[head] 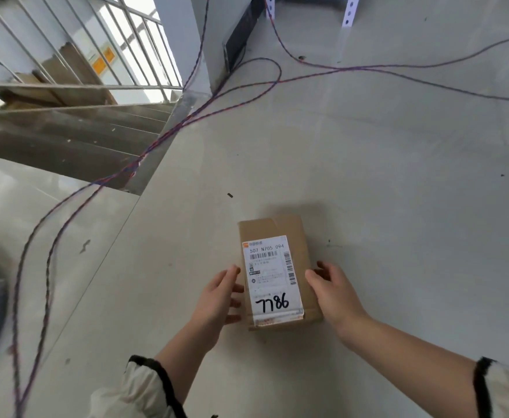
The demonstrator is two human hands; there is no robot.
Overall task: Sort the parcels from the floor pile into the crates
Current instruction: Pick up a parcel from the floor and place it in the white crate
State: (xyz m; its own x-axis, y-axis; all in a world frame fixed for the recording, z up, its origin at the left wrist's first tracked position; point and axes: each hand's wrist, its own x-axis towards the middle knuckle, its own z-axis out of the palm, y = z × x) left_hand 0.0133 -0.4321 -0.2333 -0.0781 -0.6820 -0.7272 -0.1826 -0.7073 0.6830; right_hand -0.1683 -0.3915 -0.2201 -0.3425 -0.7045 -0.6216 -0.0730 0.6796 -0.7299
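A: Parcel?
B: Flat, rectangular brown cardboard box, right of the stairwell and nearer the person, held over the smooth grey floor.
A: Hands?
B: Left hand clasps its left edge, fingers tucked beneath; right hand grips the right edge, thumb on top.
A: Face?
B: Glossy white label with a barcode and "7786" inked by hand.
A: Else?
B: Twisted red-blue cables trail from the stairwell rim.

The left hand and right hand hold a cardboard parcel by its sides above the grey floor, its label marked 7786 facing up.
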